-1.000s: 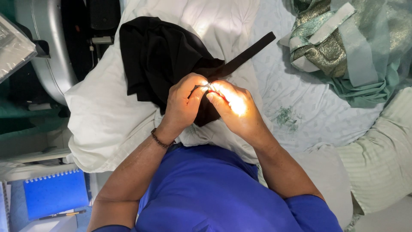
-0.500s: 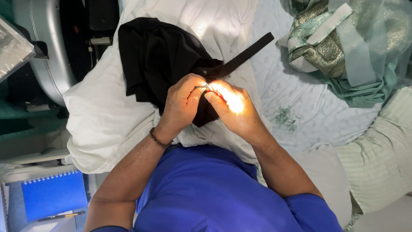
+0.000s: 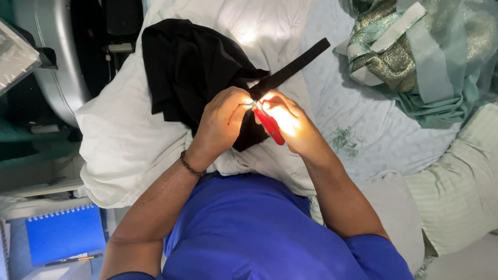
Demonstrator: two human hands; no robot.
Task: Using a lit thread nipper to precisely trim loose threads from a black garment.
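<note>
Black cloth (image 3: 192, 72) pinched in left hand (image 3: 220, 124); right hand (image 3: 290, 124) grips red snips (image 3: 270, 126).

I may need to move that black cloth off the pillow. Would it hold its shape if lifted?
Probably not. The black cloth lies bunched in soft folds on the white pillow, so it is likely floppy. Its long strip would probably dangle. It looks thin, so likely light.

The bed (image 3: 358, 103) lay open right of the hands; green fabric (image 3: 415, 62) crowded the far-right, black cloth (image 3: 192, 67) the left.
</note>
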